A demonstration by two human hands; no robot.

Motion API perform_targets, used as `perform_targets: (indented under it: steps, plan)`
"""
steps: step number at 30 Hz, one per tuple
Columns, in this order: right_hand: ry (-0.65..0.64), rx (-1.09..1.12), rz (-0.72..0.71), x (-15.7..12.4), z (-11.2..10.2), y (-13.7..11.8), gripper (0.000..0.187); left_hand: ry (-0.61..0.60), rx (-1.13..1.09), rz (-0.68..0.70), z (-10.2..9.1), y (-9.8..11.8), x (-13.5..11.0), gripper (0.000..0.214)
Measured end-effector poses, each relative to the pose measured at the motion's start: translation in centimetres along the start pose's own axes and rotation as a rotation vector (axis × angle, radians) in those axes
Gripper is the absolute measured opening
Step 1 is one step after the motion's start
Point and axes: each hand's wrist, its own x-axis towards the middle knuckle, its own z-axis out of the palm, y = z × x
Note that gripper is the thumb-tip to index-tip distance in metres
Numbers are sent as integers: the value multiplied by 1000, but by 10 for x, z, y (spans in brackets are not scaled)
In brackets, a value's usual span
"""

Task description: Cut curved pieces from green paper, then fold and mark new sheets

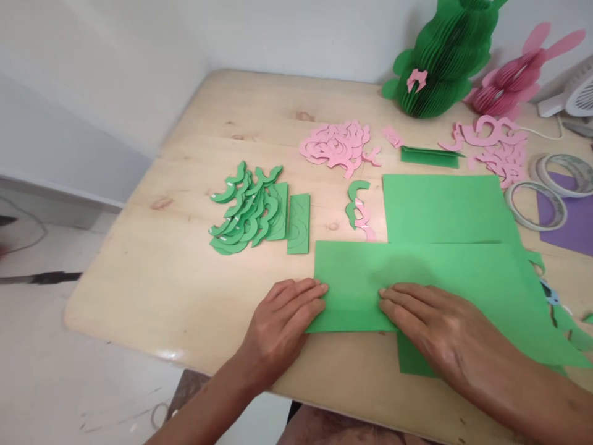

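- Near the worktop's (139,278) front edge, the left hand (282,321) rests unclenched on the green paper's (352,269) left end
- Further right, the right hand (435,327) presses it flat, ungripping

Plain white back wall (296,37), smooth and bare in the stretch above the far left of the table (176,266). To the left, a pale side wall (106,55), with a greyer lower part (55,148) toward the floor (92,389). Pale wood for the tabletop, with brown knots, rounded corners on the left and the far edge close up to the back wall. Below, a light, whitish floor with dark scuffs and specks. At the far left, a dark cord (46,278) across it. Soft, even light overall, faint shading where both walls meet, and a small bright glint on the table's near edge.
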Motion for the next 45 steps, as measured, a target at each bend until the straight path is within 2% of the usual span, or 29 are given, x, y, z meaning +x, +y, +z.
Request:
perform_targets:
  steps: [7, 17, 28, 34, 38, 45]
  plan:
    - [0, -2, -8, -1, 3, 1, 35, 32, -14, -28, 0, 2, -4, 23]
    - [41, -11, -26, 5, -4, 1, 40, 60, -1, -54, 0, 3, -6, 22]
    - [57, 10, -32, 2, -5, 3, 43, 29, 40, -35, -1, 4, -8, 24]
    - [52, 27, -41, 6, -6, 3, 40, 51, 15, -65, -1, 4, -7, 23]
    - [52, 71, -11, 11, -11, 6, 40, 22, 15, -96, -4, 3, -3, 23]
    - [-86, 194, 33, 10, -9, 19, 33, 17, 19, -131, -8, 2, 4, 28]
